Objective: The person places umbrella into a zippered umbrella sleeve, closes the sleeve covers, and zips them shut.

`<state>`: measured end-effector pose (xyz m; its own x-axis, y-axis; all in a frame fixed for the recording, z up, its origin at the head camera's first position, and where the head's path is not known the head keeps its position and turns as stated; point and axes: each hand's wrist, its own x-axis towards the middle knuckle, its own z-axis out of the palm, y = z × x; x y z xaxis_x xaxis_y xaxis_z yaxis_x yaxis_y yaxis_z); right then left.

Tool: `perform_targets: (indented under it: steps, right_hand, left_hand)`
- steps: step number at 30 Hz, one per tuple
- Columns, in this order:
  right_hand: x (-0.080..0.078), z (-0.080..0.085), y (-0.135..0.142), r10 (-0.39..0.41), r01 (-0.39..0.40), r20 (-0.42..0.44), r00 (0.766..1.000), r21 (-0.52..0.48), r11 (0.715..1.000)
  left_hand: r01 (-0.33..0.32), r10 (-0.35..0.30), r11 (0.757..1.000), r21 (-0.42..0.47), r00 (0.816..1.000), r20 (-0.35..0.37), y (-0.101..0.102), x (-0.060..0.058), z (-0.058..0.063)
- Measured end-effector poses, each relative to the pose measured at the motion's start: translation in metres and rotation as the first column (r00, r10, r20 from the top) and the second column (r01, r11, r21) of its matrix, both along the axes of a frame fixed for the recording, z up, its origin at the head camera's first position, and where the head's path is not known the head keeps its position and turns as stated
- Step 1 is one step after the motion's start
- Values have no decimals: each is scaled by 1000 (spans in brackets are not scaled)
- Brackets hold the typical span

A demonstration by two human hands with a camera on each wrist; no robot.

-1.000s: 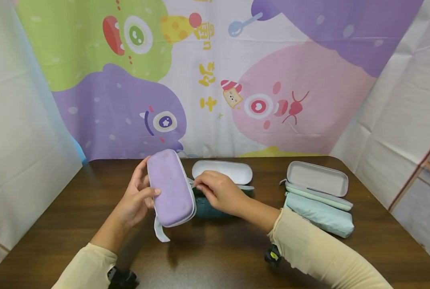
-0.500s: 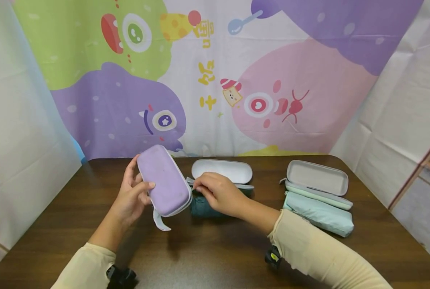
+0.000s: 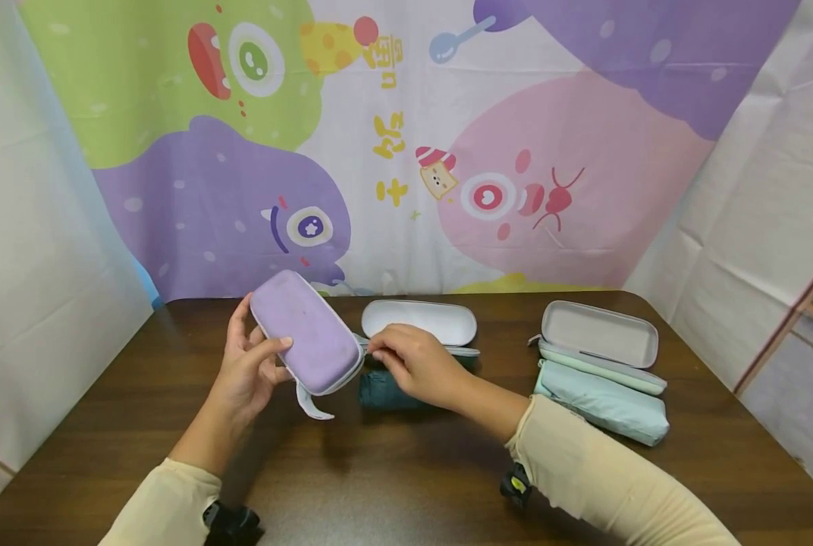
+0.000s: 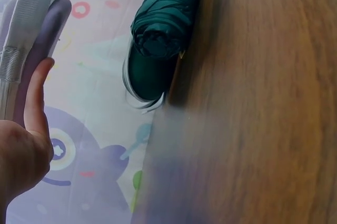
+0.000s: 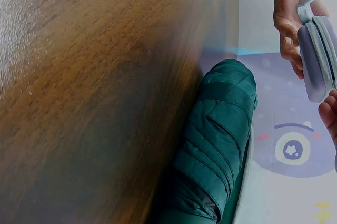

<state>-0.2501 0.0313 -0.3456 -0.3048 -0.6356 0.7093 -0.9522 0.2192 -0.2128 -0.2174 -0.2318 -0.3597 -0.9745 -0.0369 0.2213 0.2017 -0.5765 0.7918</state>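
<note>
Yellow characters (image 3: 389, 135), turned sideways, run up the backdrop (image 3: 393, 246) beyond the hands. Three cases show: the closed purple case (image 3: 304, 331), gripped between the left hand's (image 3: 248, 364) thumb and fingers, and two open—one behind the right hand (image 3: 416, 365), one (image 3: 601, 334) farther right. The right hand pinches the purple case's zip (image 5: 323, 44)—the pull is hidden. Two fabric bundles, dark-green (image 5: 221, 124) and pale-blue (image 3: 604, 402), lie before the open cases.

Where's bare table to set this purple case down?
The table is bare in front, between both sleeves; left of the left hand; and in a strip between the open cases. It's crowded back middle, around the green umbrella and right hand, and right, by the teal bundle.
</note>
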Motion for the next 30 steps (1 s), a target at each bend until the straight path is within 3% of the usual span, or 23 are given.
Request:
perform_targets:
  steps: [30]
  right_hand:
    - [6, -7, -6, -52, 55, 124, 991, -16, 998]
  left_hand:
    - [-158, 147, 984, 77, 980, 131, 11, 3, 2]
